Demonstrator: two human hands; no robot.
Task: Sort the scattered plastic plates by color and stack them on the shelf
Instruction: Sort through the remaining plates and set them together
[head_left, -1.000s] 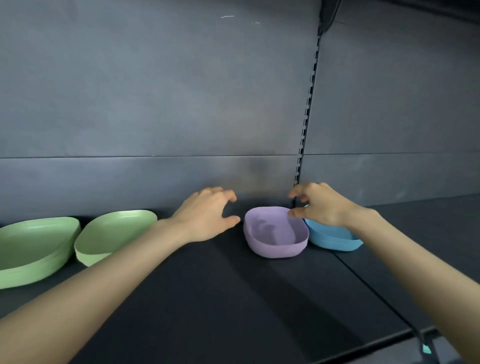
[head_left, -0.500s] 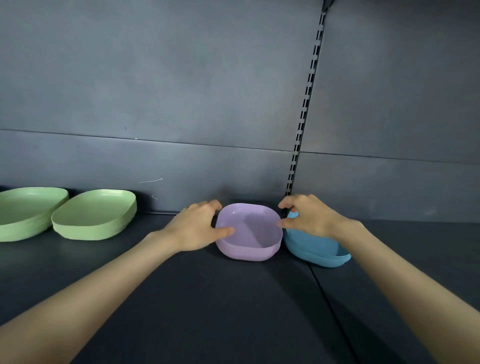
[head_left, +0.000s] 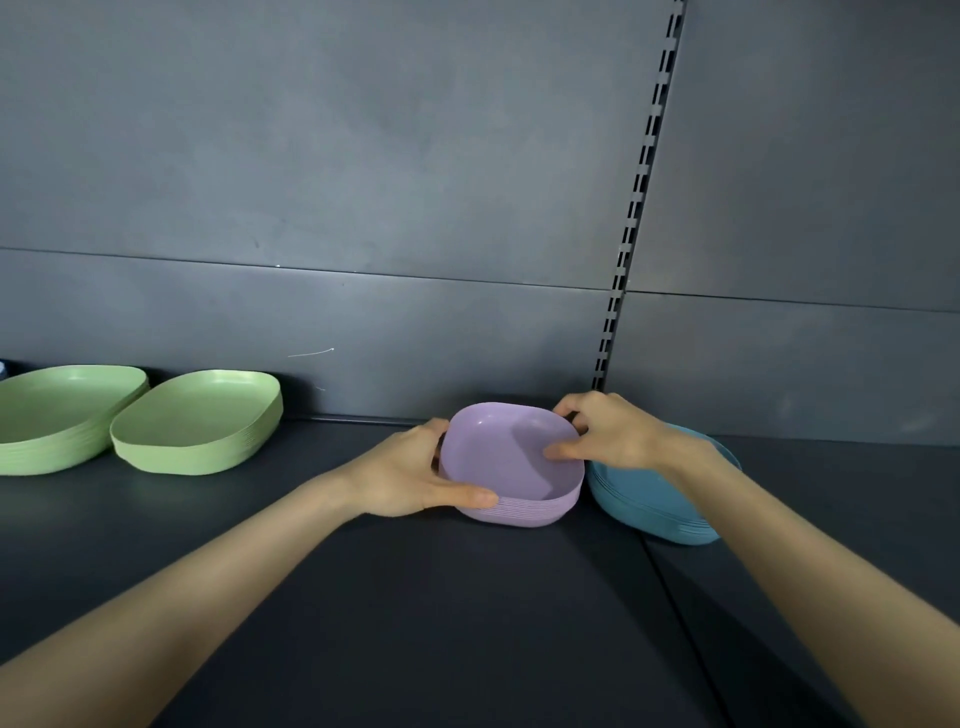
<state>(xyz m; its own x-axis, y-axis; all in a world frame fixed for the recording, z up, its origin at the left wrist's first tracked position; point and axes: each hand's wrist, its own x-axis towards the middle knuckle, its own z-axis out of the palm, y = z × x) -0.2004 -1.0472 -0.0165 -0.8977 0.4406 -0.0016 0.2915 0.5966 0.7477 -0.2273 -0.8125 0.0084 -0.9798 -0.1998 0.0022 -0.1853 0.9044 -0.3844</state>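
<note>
STEP: purple plate stack (head_left: 511, 465) being squared up on shelf (head_left: 415, 597) | PLACE: touching blue stack (head_left: 654, 499), on its left | HANDS: left hand (head_left: 410, 475) and right hand (head_left: 605, 431) are clasped on purple rim | NEXT: a steady, even grip judged needed.

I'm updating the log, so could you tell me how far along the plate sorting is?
Done: leftmost green stack, second green stack and blue stack sit on the shelf. In hand: left hand and right hand grip the purple stack from both sides. Left: no loose plates show; perhaps only settling this stack.
</note>
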